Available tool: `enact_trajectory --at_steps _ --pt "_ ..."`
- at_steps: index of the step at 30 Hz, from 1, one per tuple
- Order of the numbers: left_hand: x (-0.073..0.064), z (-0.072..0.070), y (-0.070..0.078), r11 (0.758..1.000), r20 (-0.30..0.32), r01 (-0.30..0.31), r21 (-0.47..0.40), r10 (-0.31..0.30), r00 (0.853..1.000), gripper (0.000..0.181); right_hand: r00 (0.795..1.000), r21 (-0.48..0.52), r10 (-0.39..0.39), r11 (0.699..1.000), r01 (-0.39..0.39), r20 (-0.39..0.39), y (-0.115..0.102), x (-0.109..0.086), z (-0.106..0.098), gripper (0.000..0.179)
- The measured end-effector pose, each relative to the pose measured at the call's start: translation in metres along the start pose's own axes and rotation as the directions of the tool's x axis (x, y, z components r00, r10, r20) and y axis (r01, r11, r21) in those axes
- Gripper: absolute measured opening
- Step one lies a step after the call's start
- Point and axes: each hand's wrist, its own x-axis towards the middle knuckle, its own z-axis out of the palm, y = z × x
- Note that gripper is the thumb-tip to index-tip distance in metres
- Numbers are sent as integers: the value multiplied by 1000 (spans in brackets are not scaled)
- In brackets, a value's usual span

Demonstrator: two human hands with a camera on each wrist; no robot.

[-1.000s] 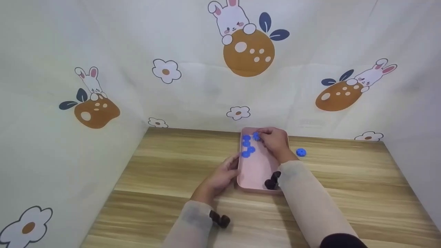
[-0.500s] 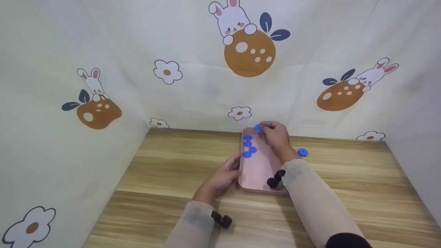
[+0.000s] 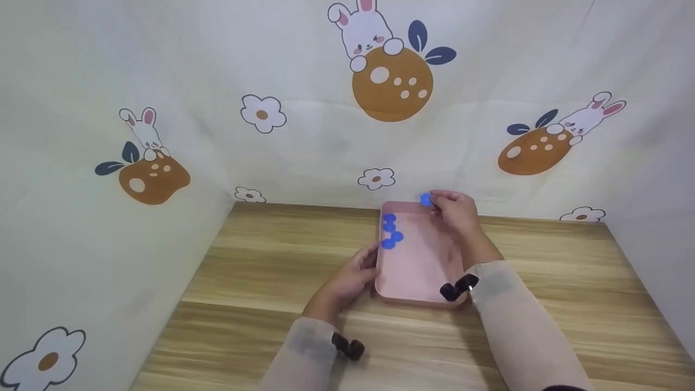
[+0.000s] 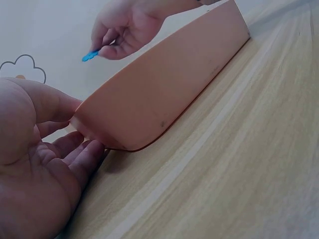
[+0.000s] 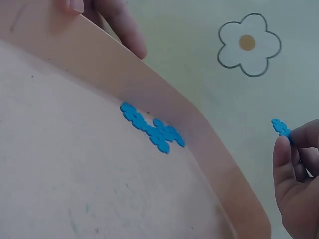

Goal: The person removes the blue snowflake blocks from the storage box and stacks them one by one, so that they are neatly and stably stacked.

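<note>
A pink tray [image 3: 418, 271] lies lengthwise on the table. My left hand [image 3: 353, 277] holds its left wall, the thumb at the rim and the other fingers low against the outside in the left wrist view. My right hand [image 3: 456, 212] pinches a blue notched snowflake disc [image 3: 427, 200] between thumb and fingertips, raised above the tray's far edge. In the right wrist view this snowflake disc [image 5: 280, 127] is apart from the tray wall. Several joined blue snowflake discs [image 3: 389, 227] lie in the tray along its left side; this group [image 5: 149, 129] also shows in the right wrist view.
The tray stands on a wood-grain table [image 3: 260, 260]. A pale patterned cloth [image 3: 304, 152] rises behind it and on both sides. Black wrist-camera mounts [image 3: 459, 287] stick out from the sleeves, one hanging over the tray's near right corner.
My right hand has lifted the pinched snowflake disc from inside the tray and moved it right. Its forearm now covers the spot where a loose disc showed. My left hand stays put.
</note>
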Motion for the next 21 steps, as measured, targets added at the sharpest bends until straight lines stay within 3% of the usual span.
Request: enact_trajectory --at_steps 6,16,21 --pt "0 0 -1 1000 0 0 -8 0 1000 68 999 166 36 986 -30 -37 6 -12 -21 35" --pt "0 -1 0 1000 -20 18 14 -18 1000 67 996 181 54 983 -41 -69 26 -27 -69 25" --pt "2 -2 -2 1000 -11 2 4 -2 1000 68 994 292 90 954 -70 -57 36 -33 -92 14"
